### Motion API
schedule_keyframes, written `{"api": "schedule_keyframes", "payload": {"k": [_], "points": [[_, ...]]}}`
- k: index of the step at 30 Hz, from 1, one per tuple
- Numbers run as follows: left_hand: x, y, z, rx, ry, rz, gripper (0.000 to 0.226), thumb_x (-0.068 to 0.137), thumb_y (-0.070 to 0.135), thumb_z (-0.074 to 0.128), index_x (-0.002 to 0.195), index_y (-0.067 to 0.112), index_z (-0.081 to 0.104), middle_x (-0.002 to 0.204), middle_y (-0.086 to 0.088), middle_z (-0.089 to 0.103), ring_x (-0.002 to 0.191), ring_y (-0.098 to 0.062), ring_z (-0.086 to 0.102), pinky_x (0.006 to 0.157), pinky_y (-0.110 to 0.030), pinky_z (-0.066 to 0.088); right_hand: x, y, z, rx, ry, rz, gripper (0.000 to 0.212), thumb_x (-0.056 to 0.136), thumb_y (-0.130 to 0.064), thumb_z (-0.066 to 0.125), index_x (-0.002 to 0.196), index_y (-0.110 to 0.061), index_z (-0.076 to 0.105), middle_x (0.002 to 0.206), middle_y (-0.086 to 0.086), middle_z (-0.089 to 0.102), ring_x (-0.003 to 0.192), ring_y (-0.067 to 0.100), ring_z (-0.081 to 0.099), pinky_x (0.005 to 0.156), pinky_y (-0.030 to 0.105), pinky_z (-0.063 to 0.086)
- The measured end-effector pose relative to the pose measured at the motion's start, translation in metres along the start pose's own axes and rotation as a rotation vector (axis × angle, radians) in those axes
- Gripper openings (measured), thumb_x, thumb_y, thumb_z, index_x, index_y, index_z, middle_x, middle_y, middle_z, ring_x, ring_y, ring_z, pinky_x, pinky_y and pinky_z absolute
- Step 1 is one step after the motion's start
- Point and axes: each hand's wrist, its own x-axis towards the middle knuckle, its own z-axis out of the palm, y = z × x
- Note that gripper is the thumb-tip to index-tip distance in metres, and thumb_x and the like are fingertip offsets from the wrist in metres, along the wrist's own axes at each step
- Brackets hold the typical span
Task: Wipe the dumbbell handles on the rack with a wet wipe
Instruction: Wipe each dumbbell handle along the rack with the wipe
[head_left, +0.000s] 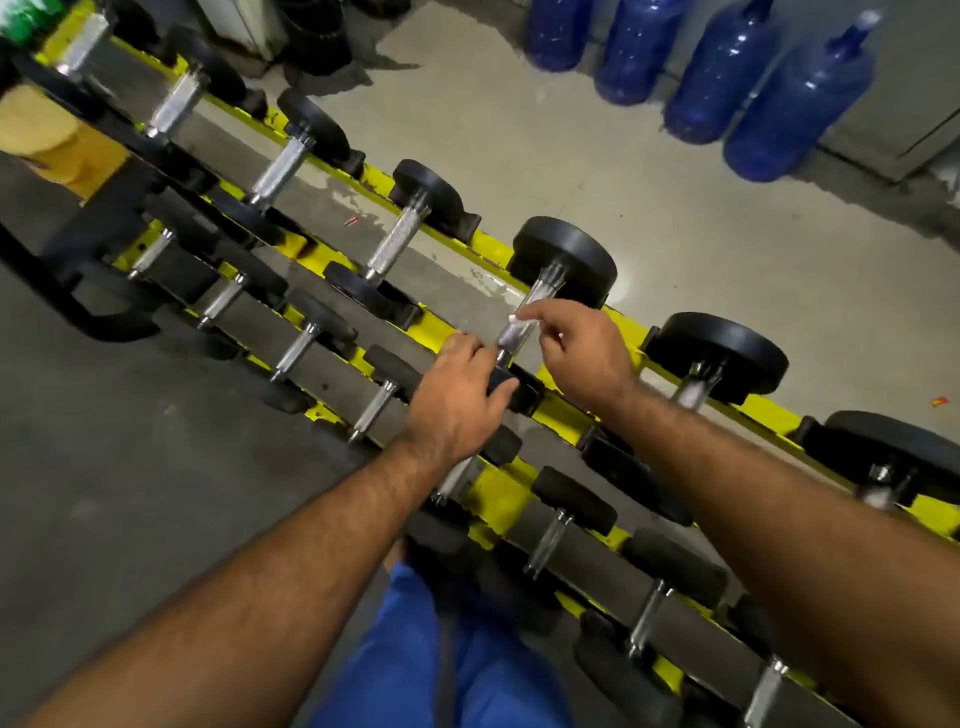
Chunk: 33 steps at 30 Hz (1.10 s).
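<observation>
dumbbell (524, 317) on upper tier of yellow rack (493, 247), handle's long axis crosswise to rails, far head up-right | right hand (574, 348) pinches white wet wipe (524, 314) against handle | left hand (460, 397) grips near head

A grey concrete floor (597, 171) is seen behind the rack, marked by darker damp patches and a bright spot of reflected light near the middle. Four large blue water jugs (727, 73) are stood in a row at one o'clock, beside a pale wall panel (893, 124) at two o'clock. Dark buckets (317, 31) are placed at twelve o'clock, and a yellow box (47, 135) is seen at ten o'clock.
</observation>
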Motion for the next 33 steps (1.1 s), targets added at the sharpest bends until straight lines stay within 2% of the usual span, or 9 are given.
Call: {"api": "schedule_keyframes", "payload": {"k": [4,9,14,16,22,25,27,30,33], "points": [[0.001,0.0,0.018,-0.016,0.12,-0.005,0.043,0.094,0.045,0.05,0.107,0.005,0.059,0.108,-0.012,0.054,0.113,-0.033,0.05,0.101,-0.045,0.044,0.008,0.02,0.012,-0.119,0.089,-0.2,0.042,0.083,-0.003,0.05,0.117,-0.012,0.071,0.122,0.004,0.069,0.12,0.022,0.061,0.104,0.033,0.046],[0.005,-0.007,0.02,-0.037,0.175,-0.001,0.043,0.094,0.048,0.052,0.102,0.006,0.06,0.107,-0.008,0.055,0.111,-0.027,0.052,0.097,-0.037,0.045,0.034,0.06,0.029,-0.281,0.063,-0.414,0.04,0.088,0.007,0.054,0.125,-0.001,0.065,0.133,0.019,0.062,0.126,0.035,0.057,0.103,0.048,0.049],[0.008,-0.017,0.018,-0.089,0.191,-0.002,0.043,0.092,0.048,0.055,0.102,0.007,0.062,0.109,-0.005,0.057,0.109,-0.02,0.054,0.09,-0.017,0.038,0.045,0.088,0.035,-0.33,-0.001,-0.575,0.042,0.099,0.004,0.034,0.137,0.003,0.055,0.143,0.021,0.052,0.137,0.034,0.046,0.112,0.047,0.041],[0.008,-0.019,0.017,-0.104,0.178,-0.014,0.044,0.091,0.05,0.054,0.104,0.008,0.062,0.111,-0.003,0.056,0.109,-0.018,0.055,0.088,-0.013,0.037,0.046,0.091,0.038,-0.309,0.045,-0.577,0.042,0.098,0.006,0.038,0.137,0.004,0.054,0.143,0.022,0.052,0.138,0.035,0.045,0.114,0.045,0.038],[0.008,-0.02,0.017,-0.104,0.167,-0.007,0.045,0.092,0.052,0.052,0.106,0.009,0.062,0.112,0.0,0.055,0.109,-0.017,0.054,0.087,-0.022,0.044,0.043,0.101,0.035,-0.33,-0.026,-0.714,0.047,0.096,0.007,0.035,0.14,0.003,0.05,0.147,0.02,0.048,0.14,0.034,0.042,0.111,0.047,0.041],[0.009,-0.022,0.018,-0.112,0.171,-0.007,0.044,0.092,0.051,0.053,0.104,0.01,0.061,0.109,0.001,0.055,0.107,-0.017,0.055,0.087,-0.027,0.047,0.048,0.099,0.035,-0.349,0.037,-0.619,0.046,0.1,0.002,0.028,0.14,0.003,0.05,0.146,0.02,0.049,0.139,0.035,0.044,0.105,0.048,0.046],[0.01,-0.023,0.018,-0.117,0.173,-0.002,0.044,0.092,0.052,0.053,0.104,0.01,0.061,0.108,0.002,0.055,0.106,-0.017,0.055,0.087,-0.029,0.048,0.036,0.088,0.05,-0.308,0.03,-0.596,0.045,0.1,0.002,0.03,0.14,0.006,0.05,0.146,0.023,0.048,0.14,0.037,0.041,0.109,0.051,0.04],[0.009,-0.024,0.019,-0.112,0.179,0.012,0.044,0.093,0.052,0.053,0.106,0.011,0.061,0.109,0.003,0.055,0.108,-0.015,0.055,0.087,-0.031,0.049,0.033,0.09,0.044,-0.331,-0.103,-0.741,0.048,0.104,-0.009,0.021,0.14,0.003,0.05,0.146,0.02,0.049,0.139,0.035,0.042,0.116,0.048,0.034],[0.008,-0.025,0.02,-0.128,0.198,0.019,0.043,0.093,0.052,0.054,0.106,0.012,0.062,0.11,0.003,0.055,0.11,-0.016,0.055,0.088,-0.033,0.05,0.051,0.098,0.03,-0.356,-0.006,-0.648,0.048,0.101,-0.002,0.024,0.139,0.002,0.052,0.144,0.019,0.052,0.136,0.033,0.047,0.109,0.047,0.043]]}}
